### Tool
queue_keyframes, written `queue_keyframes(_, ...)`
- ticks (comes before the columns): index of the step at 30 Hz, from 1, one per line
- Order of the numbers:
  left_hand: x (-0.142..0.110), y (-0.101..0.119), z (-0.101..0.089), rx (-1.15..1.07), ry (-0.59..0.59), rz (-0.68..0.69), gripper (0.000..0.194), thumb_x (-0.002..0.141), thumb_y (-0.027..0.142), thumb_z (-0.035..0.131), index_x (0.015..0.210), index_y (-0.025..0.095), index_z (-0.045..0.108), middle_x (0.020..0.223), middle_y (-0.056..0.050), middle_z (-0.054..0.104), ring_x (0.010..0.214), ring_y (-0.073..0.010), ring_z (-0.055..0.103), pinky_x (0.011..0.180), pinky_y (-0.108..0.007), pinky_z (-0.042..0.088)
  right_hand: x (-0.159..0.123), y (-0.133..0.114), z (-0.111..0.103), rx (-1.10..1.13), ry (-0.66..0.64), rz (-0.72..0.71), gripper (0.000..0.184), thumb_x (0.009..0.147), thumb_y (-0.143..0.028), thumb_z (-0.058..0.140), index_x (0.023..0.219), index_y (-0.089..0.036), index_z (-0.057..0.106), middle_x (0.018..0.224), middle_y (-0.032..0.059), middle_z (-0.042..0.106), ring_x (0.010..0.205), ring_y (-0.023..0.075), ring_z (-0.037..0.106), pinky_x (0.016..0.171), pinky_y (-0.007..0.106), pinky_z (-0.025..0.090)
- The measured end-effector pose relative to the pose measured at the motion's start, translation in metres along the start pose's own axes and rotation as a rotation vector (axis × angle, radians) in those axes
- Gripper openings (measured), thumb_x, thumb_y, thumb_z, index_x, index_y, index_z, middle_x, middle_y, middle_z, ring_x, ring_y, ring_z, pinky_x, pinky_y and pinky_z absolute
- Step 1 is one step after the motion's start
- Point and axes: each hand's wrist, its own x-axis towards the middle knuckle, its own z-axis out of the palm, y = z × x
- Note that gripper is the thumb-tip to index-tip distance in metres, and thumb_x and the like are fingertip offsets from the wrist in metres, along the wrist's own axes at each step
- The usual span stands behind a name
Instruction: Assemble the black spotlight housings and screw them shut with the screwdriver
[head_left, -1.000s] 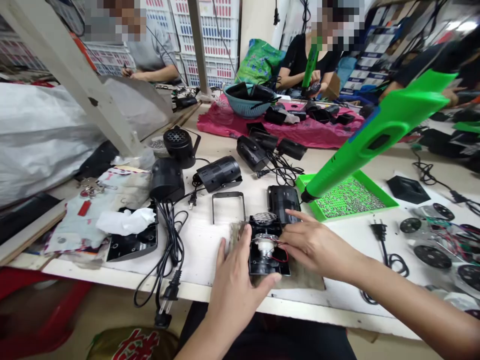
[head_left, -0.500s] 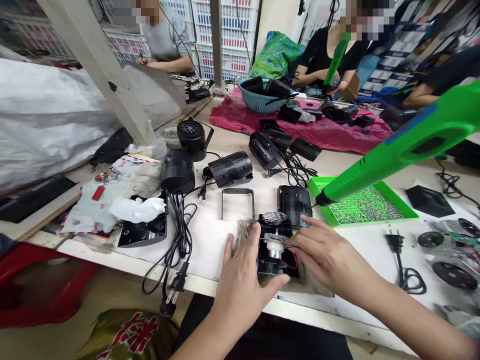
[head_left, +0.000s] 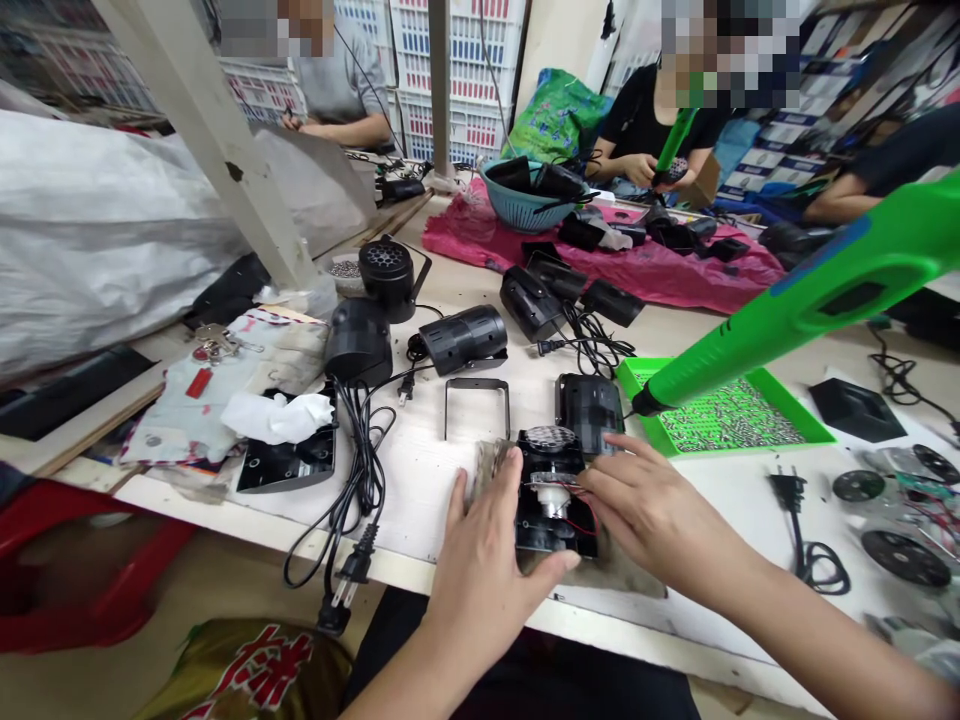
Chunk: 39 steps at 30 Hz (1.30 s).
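Stacked white plastic crates (head_left: pixel 457 70) fill the back of the room, and a person in a grey shirt (head_left: pixel 334 75) and a person in a black top (head_left: pixel 637 110) sit at work across the bench (head_left: pixel 412 525). Between the person's two hands lies an opened black lamp housing (head_left: pixel 551 535), on a tan cloth (head_left: pixel 634 583). The left hand (head_left: pixel 480 590) is spread along its near left side, with the thumb against its lower edge. The right hand (head_left: pixel 660 520) comes in from the right, its fingers (head_left: pixel 607 482) pressed on the housing's right side, so the two hands hold it between them. Inside the housing sit a white part (head_left: pixel 553 502) and a red wire (head_left: pixel 583 522), with a round mesh disc (head_left: pixel 550 437) at its far end. Just beyond the right hand lies a black ribbed cover (head_left: pixel 590 412), and just beyond the left hand a metal U-shaped bracket (head_left: pixel 477 405). Farther right of the right hand is a green tray of small metal parts (head_left: pixel 795 435), with a green tool (head_left: pixel 810 300) hanging over it. Left of the left hand, a black power cord (head_left: pixel 360 490) lies coiled.
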Motion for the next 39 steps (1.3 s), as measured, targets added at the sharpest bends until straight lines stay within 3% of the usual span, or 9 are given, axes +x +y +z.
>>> queue_keyframes(6, 0.000, 0.000, -0.001, 0.009, -0.010, -0.009, 0.091, 0.081, 0.044, 0.063, 0.147, 0.020, 0.005, 0.150, -0.013, 0.036, 0.138, -0.0209, 0.035, 0.118, -0.053, 0.015, -0.002, -0.001, 0.003, -0.007, -0.017, 0.027, 0.019, 0.091, -0.010, 0.044, 0.084, -0.015, 0.061, 0.068, 0.0005, 0.055, 0.066, 0.0167, 0.058, 0.099, 0.044, 0.041)
queue_keyframes(14, 0.001, 0.002, -0.002, -0.001, -0.031, -0.028, 0.090, 0.081, 0.044, 0.063, 0.147, 0.017, 0.007, 0.148, -0.014, 0.041, 0.138, -0.0199, 0.035, 0.118, -0.052, 0.015, 0.003, -0.006, -0.001, -0.115, -0.044, 0.044, 0.022, 0.094, -0.019, 0.042, 0.077, -0.018, 0.056, 0.068, 0.0003, 0.055, 0.063, 0.0177, 0.057, 0.100, 0.049, 0.039)
queue_keyframes(25, 0.001, 0.002, -0.002, -0.013, -0.024, -0.032, 0.091, 0.080, 0.043, 0.064, 0.147, 0.015, 0.009, 0.145, -0.016, 0.045, 0.136, -0.0227, 0.039, 0.118, -0.052, 0.015, 0.008, -0.003, 0.004, -0.173, -0.016, -0.036, 0.020, 0.090, -0.011, 0.048, 0.074, -0.018, 0.054, 0.066, 0.0001, 0.053, 0.064, 0.0178, 0.056, 0.095, 0.040, 0.044)
queue_keyframes(29, 0.000, 0.001, -0.001, 0.000, -0.008, -0.009, 0.090, 0.081, 0.043, 0.063, 0.147, 0.017, 0.009, 0.146, -0.017, 0.044, 0.136, -0.0247, 0.038, 0.117, -0.054, 0.017, 0.007, -0.006, 0.005, -0.211, -0.031, -0.012, 0.017, 0.089, -0.011, 0.051, 0.074, -0.019, 0.055, 0.066, -0.0002, 0.053, 0.065, 0.0179, 0.056, 0.098, 0.042, 0.043)
queue_keyframes(35, -0.001, 0.000, 0.000, 0.015, 0.021, 0.010, 0.087, 0.083, 0.044, 0.060, 0.148, 0.020, 0.007, 0.146, -0.016, 0.043, 0.136, -0.0252, 0.038, 0.116, -0.054, 0.018, 0.001, -0.004, -0.003, -0.120, -0.016, 0.096, 0.015, 0.093, -0.022, 0.049, 0.087, -0.016, 0.061, 0.081, 0.0047, 0.062, 0.080, 0.0205, 0.062, 0.104, 0.053, 0.036)
queue_keyframes(39, 0.000, -0.002, 0.001, 0.038, 0.049, 0.024, 0.086, 0.084, 0.044, 0.059, 0.148, 0.021, 0.007, 0.146, -0.015, 0.044, 0.135, -0.0248, 0.040, 0.116, -0.053, 0.019, -0.013, 0.011, -0.013, 0.044, 0.102, 0.199, 0.023, 0.096, -0.020, 0.041, 0.108, -0.014, 0.060, 0.100, 0.0111, 0.067, 0.096, 0.0234, 0.062, 0.097, 0.050, 0.045)
